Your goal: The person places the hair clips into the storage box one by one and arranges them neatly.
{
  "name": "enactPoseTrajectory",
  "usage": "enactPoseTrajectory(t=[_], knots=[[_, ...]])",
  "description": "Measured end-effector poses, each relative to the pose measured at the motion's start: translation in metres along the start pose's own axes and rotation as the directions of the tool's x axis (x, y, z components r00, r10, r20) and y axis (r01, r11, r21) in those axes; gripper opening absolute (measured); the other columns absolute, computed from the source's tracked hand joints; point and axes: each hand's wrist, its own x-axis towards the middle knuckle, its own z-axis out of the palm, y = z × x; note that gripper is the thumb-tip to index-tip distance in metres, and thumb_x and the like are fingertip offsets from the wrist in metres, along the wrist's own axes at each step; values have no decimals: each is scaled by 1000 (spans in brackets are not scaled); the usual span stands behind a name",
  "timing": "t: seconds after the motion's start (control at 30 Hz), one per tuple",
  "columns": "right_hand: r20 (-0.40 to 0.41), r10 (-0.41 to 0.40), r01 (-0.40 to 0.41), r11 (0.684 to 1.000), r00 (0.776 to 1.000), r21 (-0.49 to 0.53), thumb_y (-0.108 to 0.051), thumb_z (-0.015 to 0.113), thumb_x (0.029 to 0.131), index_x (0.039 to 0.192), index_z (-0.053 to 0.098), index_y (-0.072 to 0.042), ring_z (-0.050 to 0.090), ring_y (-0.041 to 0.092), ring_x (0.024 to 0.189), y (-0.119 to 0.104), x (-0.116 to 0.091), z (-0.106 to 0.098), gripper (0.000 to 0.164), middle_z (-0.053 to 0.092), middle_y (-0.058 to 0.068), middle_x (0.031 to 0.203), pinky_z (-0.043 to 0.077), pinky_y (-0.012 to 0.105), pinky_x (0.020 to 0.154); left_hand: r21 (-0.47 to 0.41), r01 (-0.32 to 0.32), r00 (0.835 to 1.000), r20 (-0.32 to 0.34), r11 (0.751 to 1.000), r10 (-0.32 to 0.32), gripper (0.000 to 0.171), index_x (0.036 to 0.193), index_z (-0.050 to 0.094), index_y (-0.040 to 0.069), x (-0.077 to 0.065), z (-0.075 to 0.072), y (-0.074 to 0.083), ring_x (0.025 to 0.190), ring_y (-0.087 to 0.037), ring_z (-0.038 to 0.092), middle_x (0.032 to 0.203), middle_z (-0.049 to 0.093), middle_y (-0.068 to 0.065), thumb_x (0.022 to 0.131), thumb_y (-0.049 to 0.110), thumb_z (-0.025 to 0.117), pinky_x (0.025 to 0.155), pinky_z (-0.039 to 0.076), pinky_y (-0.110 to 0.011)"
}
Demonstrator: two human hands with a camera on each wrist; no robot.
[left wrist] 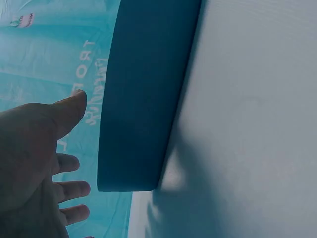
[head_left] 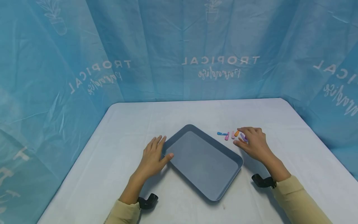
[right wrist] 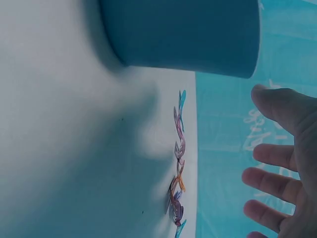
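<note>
We have the left hand [head_left: 152,160], grip released and fingers spread, at the left corner of a shallow, rectangular blue-grey tray [head_left: 204,165], which sits slantwise on the white cloth-covered tabletop [head_left: 126,124]. And here's the right hand [head_left: 255,144], grip loose and empty, hovering by small, glossy, multicoloured clips [head_left: 232,135] lying just beyond the tray's far-right edge.

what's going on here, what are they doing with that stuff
A person is working barehanded at a white table. Their left hand is at the left corner of a gray tray; whether it touches is hard to tell. Their right hand hangs above some small colorful hair clips, holding nothing. The clips in view lie on the table beyond the tray's right side, not in it.
</note>
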Motion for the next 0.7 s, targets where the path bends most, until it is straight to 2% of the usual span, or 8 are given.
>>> enactPoseTrajectory(t=[0.17, 0.33, 0.7], knots=[[-1, -8, 8, 1000, 1000, 6, -31, 72, 82, 127, 56, -3, 37, 46, 117, 1, 5, 2, 56, 51, 26, 130, 27, 61, 94, -19, -14, 1000, -14, 1000, 14, 76, 148, 29, 5, 0, 4, -1, 140, -44, 22, 151, 29, -21, 89, 41, 62, 106, 21, -66], [16, -10, 10, 1000, 1000, 5, -31, 72, 82, 126, 56, -2, 38, 47, 116, 4, 9, 4, 55, 52, 27, 128, 27, 62, 94, -41, -7, 1000, 0, 999, 7, 76, 147, 31, 6, 2, 5, -1, 138, -41, 24, 149, 31, -19, 87, 39, 65, 106, 23, -64], [111, 36, -33, 999, 993, -29, -34, 71, 83, 130, 54, -3, 35, 47, 120, 9, 23, 6, 59, 49, 26, 132, 26, 63, 97, -133, 13, 999, 47, 991, -7, 78, 146, 33, 6, 6, 4, -3, 137, -38, 24, 148, 32, -17, 84, 34, 70, 106, 25, -60]])
